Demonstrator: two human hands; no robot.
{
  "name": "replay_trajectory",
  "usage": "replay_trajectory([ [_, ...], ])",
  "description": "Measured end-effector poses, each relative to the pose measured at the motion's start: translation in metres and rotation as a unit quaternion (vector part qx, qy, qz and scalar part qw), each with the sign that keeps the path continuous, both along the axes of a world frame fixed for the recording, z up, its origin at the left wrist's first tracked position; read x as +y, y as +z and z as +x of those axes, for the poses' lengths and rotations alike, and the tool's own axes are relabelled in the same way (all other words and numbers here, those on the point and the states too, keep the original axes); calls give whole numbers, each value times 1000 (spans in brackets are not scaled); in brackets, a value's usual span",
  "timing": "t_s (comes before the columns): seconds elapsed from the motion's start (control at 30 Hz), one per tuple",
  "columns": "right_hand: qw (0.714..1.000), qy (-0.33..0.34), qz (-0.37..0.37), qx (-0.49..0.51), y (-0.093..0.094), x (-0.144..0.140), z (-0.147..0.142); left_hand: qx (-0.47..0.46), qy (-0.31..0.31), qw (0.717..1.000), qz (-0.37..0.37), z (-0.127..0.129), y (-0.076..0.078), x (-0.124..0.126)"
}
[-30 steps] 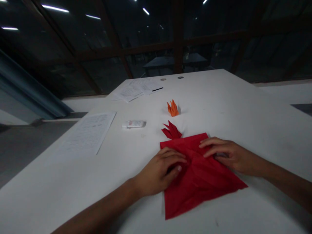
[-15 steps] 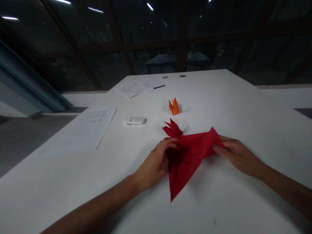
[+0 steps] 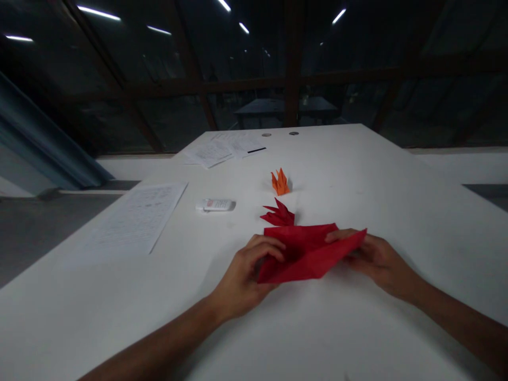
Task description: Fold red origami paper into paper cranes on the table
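A partly folded sheet of red paper [image 3: 307,256] is held between both hands above the white table [image 3: 341,338]. My left hand [image 3: 248,272] grips its left side, fingers curled over the upper face and the thumb mostly hidden beneath. On the right edge, my right hand [image 3: 381,264] holds a raised flap, with some fingers behind the paper. Just beyond the sheet sits a small red origami figure [image 3: 279,213] with pointed tips. Farther back stands a similar orange origami figure [image 3: 280,182].
Left of the figures lies a white labelled tube-like item [image 3: 215,205]. A printed sheet [image 3: 137,222] lies at the table's left edge, and more papers [image 3: 216,150] are at the far left. Two small round discs [image 3: 293,133] are near the far edge, before dark windows.
The red paper has been turned and flattened; its corner that pointed down toward me no longer hangs there. My right hand's fingers have shifted along its edge. The view has tilted slightly up.
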State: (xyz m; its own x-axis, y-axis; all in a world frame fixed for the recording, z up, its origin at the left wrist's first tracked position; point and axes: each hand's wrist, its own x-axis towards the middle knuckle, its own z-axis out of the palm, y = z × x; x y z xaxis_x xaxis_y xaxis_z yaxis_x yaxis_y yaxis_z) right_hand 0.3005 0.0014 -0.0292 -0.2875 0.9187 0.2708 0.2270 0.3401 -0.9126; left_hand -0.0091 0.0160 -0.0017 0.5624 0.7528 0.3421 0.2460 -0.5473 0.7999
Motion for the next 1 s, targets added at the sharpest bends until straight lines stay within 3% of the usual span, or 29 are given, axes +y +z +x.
replay_trajectory([
  [0.1, 996, 15, 67, -57, 0, 0, 0, 46, -5, 999, 13, 0, -3, 2],
  [0.3, 977, 47, 130, -161, 8, -3, -7, 108, 5, 994, 31, 0, -10, 4],
  [0.47, 970, 81, 134, -188, 15, -5, -7, 91, -29, 995, 34, 2, -7, 6],
  [0.53, 968, 88, 131, -196, 13, -6, -7, 75, -16, 997, 19, 3, -5, 7],
  [0.67, 966, 48, 133, -218, 6, -8, -7, 50, 33, 997, -44, 4, -4, 7],
  [0.8, 965, 28, 117, -233, 5, -8, -7, 59, 34, 997, -42, 4, -7, 7],
  [1.0, 970, -72, 9, -233, 5, -6, -7, 70, 78, 987, -121, 3, -10, 6],
])
